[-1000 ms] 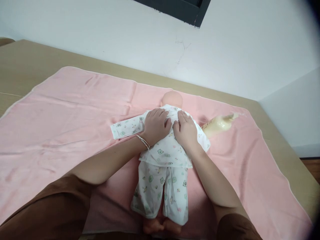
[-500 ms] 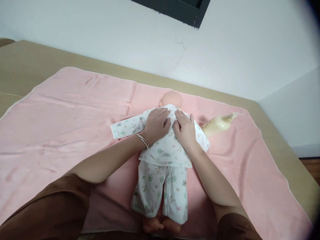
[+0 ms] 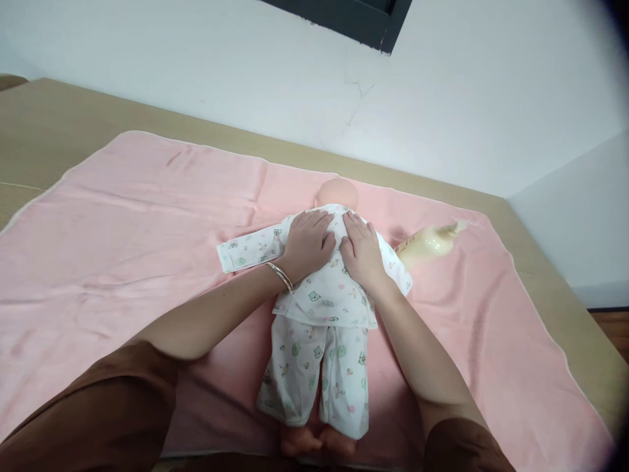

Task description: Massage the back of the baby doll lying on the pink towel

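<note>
A baby doll [image 3: 320,314] in a white printed shirt and trousers lies on a pink blanket [image 3: 122,223], head towards the wall. My left hand [image 3: 305,244], with a bangle at the wrist, lies flat on the doll's upper chest, fingers stretched out. My right hand [image 3: 362,252] lies flat beside it on the shirt, fingers together and extended. The two hands nearly touch at the shirt's middle. The doll's empty left sleeve [image 3: 248,250] spreads out flat to the left. The doll's bare arm [image 3: 430,242] sticks out to the right, outside the shirt.
The blanket covers a wooden table [image 3: 44,124] that stands against a white wall [image 3: 442,98]. A dark window frame [image 3: 354,16] is at the top. The table's right edge [image 3: 565,288] drops to a wooden floor.
Both hands have shifted slightly on the doll's chest, smoothing the shirt; the right hand's fingers have drawn closer together. The doll has stayed in place.
</note>
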The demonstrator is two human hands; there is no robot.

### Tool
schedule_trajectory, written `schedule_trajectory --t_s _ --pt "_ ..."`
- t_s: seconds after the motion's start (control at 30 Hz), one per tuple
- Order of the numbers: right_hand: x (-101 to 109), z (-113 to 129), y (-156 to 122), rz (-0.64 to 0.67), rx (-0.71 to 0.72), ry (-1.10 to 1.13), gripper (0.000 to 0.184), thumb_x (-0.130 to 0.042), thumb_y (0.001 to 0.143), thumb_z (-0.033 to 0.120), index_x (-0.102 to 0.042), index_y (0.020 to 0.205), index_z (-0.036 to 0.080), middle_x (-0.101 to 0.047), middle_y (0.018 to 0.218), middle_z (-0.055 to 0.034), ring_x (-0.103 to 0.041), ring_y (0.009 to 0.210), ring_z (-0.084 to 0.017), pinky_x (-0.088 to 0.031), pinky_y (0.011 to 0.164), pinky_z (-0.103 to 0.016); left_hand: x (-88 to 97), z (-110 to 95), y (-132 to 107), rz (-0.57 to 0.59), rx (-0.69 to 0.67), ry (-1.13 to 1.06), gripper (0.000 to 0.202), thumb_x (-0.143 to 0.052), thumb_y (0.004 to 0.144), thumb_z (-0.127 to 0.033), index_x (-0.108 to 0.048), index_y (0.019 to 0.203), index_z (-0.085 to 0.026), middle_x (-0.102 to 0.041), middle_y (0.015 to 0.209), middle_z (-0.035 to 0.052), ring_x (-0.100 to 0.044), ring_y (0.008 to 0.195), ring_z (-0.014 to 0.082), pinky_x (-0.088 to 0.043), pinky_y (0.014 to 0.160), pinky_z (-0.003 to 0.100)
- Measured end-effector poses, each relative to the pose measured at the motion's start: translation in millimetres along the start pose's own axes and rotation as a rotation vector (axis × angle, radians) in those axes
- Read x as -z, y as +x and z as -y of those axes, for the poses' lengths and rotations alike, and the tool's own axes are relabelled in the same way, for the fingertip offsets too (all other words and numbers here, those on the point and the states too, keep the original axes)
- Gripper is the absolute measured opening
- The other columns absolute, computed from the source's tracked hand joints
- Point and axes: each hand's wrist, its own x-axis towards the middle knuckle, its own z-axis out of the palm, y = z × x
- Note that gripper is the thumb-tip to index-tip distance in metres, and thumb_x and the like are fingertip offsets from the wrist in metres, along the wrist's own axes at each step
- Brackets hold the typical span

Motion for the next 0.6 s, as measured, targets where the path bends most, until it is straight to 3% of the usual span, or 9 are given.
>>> schedule_trajectory --t_s 0.17,0.23,0.33,0.47,0.6 --pt "-8.4 -1.0 -7.8 -0.214 0.065 0.003 0.043 -0.036 0.094 0.020 -0.063 0.127 0.018 -0.063 0.136 -0.0097 -0.053 0.133 -0.023 -0.022 0.123 -0.055 -2.7 5.0 -2.5 -0.062 -0.027 -0.014 0.027 -0.050 0.086 -0.024 -0.070 0.104 -0.019 -0.073 0.112 0.0093 -0.065 0.111 0.0244 -0.048 0.102 0.046" --pt "-10.3 -0.6 -9.6 -0.258 0.065 0.007 0.041 -0.036 0.094 0.020 -0.066 0.123 0.018 -0.066 0.132 -0.0092 -0.056 0.130 -0.022 -0.025 0.122 -0.052 -3.0 4.9 -3.9 -0.085 -0.024 -0.001 0.025 -0.051 0.085 -0.024 -0.070 0.102 -0.020 -0.074 0.111 0.0084 -0.066 0.110 0.0242 -0.048 0.102 0.045" --pt "-8.5 0.1 -7.8 -0.183 0.034 0.006 0.048 -0.034 0.093 0.020 -0.057 0.135 0.015 -0.057 0.142 -0.0115 -0.048 0.138 -0.023 -0.029 0.121 -0.052 -1.6 2.6 -4.2 -0.080 0.005 0.008 0.028 -0.050 0.086 -0.024 -0.069 0.105 -0.019 -0.073 0.113 0.0082 -0.064 0.112 0.0247 -0.048 0.102 0.045" --pt "-3.2 0.8 -2.9 -0.037 0.016 -0.030 0.057 -0.031 0.093 0.021 -0.041 0.147 0.006 -0.043 0.153 -0.0169 -0.035 0.146 -0.026 -0.022 0.123 -0.054 1.6 -0.1 -2.0 -0.041 0.035 -0.009 0.037 -0.046 0.086 -0.024 -0.066 0.116 -0.014 -0.069 0.121 0.0106 -0.060 0.118 0.0254 -0.045 0.107 0.044" --pt "-1.8 1.3 -2.1 -0.016 0.004 -0.026 0.057 -0.030 0.094 0.022 -0.039 0.148 0.008 -0.041 0.155 -0.0157 -0.032 0.148 -0.025 -0.020 0.123 -0.054 2.3 0.0 -1.1 -0.014 0.046 -0.018 0.038 -0.046 0.086 -0.024 -0.065 0.118 -0.015 -0.068 0.122 0.0110 -0.059 0.119 0.0261 -0.044 0.108 0.045"
